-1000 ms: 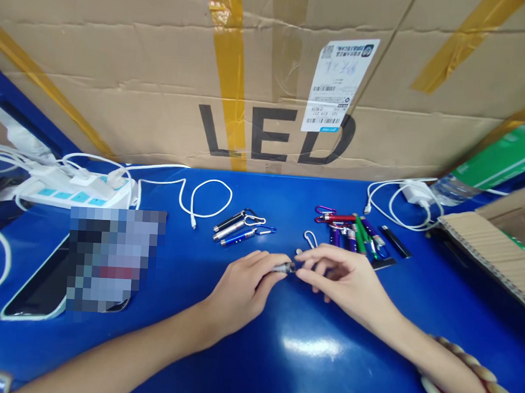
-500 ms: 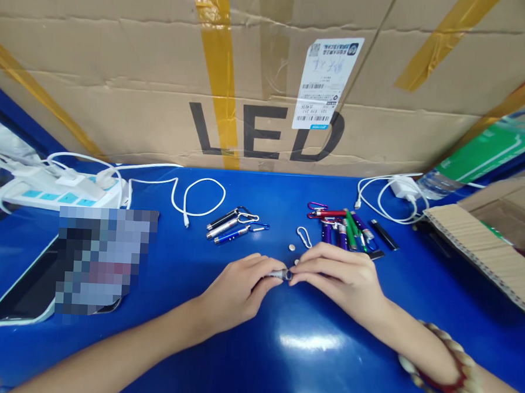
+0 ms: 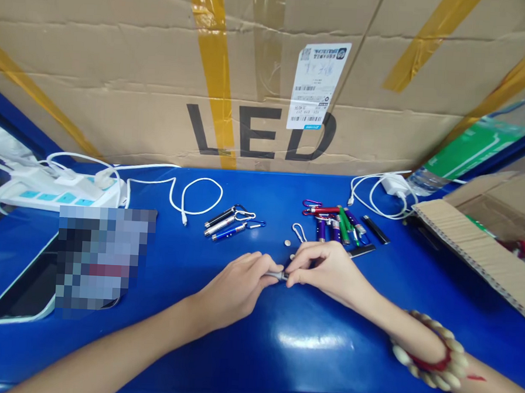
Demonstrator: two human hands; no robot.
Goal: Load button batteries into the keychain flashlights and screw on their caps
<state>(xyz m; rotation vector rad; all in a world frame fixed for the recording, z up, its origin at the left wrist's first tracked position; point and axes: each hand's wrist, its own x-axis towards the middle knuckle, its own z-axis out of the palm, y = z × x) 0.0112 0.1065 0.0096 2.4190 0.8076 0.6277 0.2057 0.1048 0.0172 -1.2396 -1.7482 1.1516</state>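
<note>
I held a small grey tube (image 3: pixel 275 274) low over the blue table (image 3: pixel 254 360), in front of me and roughly midway between the two groups of penlights. My left hand (image 3: pixel 239 284) was clamped on it between thumb and fingers, with most of its length hidden in my grip; I think I held it nearly level and pointing right so that its end faced my other fingers. My right hand (image 3: pixel 329 274) met it there, thumb and fingertips drawn in around the dark tip, so the two hands almost touched. Whether those fingertips pinched the tip or something tiny against it, I could not tell.

Two little round discs (image 3: pixel 287 243) lay just beyond my right fingers, probably there to be within easy reach, with a loose silver clip (image 3: pixel 299 232) just behind them. Left of that, three penlights (image 3: pixel 229 224) lay side by side, clips toward the right, tidy enough to look deliberately set apart. The mixed pile (image 3: pixel 340 224) on the right was more tangled, as if simply heaped near the open box (image 3: pixel 475 254). The phone (image 3: pixel 24 289) sat well left, presumably clear of my forearm.
</note>
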